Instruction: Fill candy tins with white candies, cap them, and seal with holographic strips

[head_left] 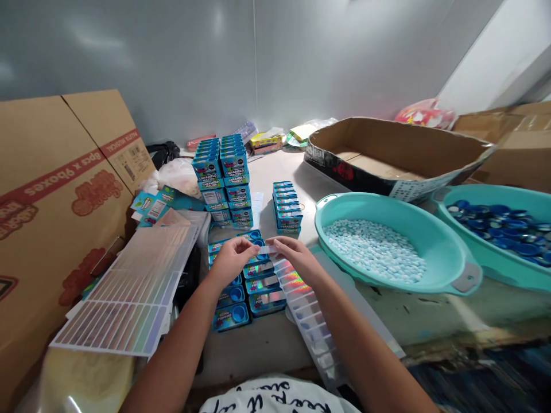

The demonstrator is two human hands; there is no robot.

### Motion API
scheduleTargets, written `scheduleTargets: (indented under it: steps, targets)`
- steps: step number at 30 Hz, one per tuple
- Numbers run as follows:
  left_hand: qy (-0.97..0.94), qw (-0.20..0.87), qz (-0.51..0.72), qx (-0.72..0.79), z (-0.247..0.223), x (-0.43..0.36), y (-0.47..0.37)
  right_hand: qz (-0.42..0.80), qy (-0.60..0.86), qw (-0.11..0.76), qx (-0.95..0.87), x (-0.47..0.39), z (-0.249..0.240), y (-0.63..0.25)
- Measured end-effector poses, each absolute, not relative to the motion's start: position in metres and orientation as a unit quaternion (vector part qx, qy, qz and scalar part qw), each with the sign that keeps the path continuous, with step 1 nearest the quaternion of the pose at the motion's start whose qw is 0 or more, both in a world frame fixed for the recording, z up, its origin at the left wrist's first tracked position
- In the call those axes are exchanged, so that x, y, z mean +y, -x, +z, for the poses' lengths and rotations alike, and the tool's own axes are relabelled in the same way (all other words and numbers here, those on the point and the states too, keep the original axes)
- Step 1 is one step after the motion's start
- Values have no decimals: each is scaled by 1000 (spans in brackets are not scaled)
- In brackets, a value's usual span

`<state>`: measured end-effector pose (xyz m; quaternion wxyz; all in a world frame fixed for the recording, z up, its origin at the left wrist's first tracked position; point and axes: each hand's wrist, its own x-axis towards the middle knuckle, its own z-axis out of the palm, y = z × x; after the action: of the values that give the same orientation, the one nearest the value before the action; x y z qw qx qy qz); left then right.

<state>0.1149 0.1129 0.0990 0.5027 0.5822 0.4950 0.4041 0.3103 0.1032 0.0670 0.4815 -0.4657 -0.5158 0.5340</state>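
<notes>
Between my two hands a small clear sticker strip [267, 249] is stretched level. My left hand [235, 258] pinches its left end and my right hand [295, 255] pinches the other. Right below lie two rows of small blue candy boxes [230, 316]; several in the right row carry shiny strips, while boxes in the left row show round blue cups. A holographic sticker sheet [307, 307] lies partly under my right forearm. Behind my hands rise tall stacks of blue candy boxes [235, 175], with a smaller stack [287, 209] to their right.
To the right sit a turquoise basin [447, 252] of pale blue candies and another basin [512, 198] with dark blue pieces. An open cardboard tray [387, 137] stands behind. Leftward are more sticker sheets [124, 292] and a large carton [64, 189].
</notes>
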Motion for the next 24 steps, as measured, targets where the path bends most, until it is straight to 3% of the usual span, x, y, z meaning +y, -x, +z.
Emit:
scheduleTargets:
  steps: [13, 24]
  targets:
    - [-616, 412, 343, 577, 83, 122, -118, 494, 495, 534, -475, 121, 57, -309]
    - [-649, 305, 222, 660, 86, 123, -121, 510, 520, 513, -455, 126, 30, -302]
